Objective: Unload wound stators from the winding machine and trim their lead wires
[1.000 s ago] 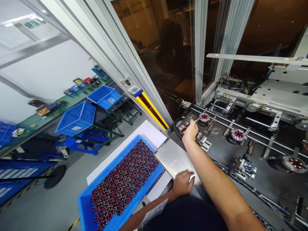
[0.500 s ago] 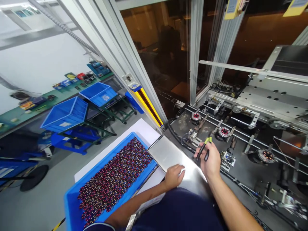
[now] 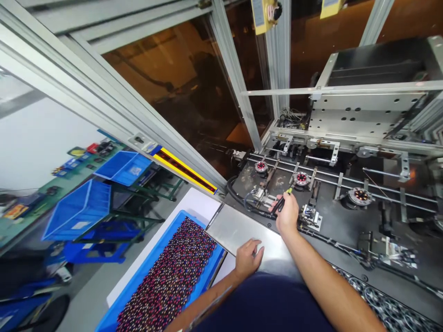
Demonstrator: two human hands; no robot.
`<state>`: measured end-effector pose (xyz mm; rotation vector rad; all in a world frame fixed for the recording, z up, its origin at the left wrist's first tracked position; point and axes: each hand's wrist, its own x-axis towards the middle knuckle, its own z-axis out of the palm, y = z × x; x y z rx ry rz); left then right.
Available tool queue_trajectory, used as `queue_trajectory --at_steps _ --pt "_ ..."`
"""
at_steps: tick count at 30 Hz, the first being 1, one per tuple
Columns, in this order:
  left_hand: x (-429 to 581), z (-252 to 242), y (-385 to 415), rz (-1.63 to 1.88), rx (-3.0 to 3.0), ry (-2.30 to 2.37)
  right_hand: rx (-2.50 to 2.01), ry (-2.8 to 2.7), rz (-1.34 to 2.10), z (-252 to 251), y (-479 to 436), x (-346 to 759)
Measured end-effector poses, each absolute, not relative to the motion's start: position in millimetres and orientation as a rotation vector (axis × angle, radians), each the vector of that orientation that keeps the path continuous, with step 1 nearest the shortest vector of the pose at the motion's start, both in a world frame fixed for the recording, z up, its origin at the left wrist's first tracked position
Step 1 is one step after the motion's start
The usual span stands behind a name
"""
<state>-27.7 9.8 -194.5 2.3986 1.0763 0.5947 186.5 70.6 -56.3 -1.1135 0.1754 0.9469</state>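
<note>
My right hand is wrapped around a pair of pliers with black and yellow-green handles. The jaws are hard to make out. Just beyond it, on the dark machine bed, sits a round part with red segments in a fixture. Two similar round parts, one with red segments and one with orange segments, sit to either side. My left hand is over the bare metal plate with curled fingers, the thumb apart from them and nothing visible between.
A blue crate full of small dark, multicoloured round parts stands at the left. A yellow light-curtain bar runs along the aluminium frame. Steel rods and brackets cross the machine. Ring-shaped metal parts lie at the lower right.
The view has swung to the right, so more of the machine and the metal rings at the lower right show. My right hand still grips the pliers, now turned more toward the middle round part.
</note>
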Motion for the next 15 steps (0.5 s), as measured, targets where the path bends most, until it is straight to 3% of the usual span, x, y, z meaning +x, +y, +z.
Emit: queue_trajectory --at_steps 15 --pt "-27.4 -194.9 10.0 0.594 2.400 1.076 -1.131 0.161 0.952 -53.8 80.0 190.6"
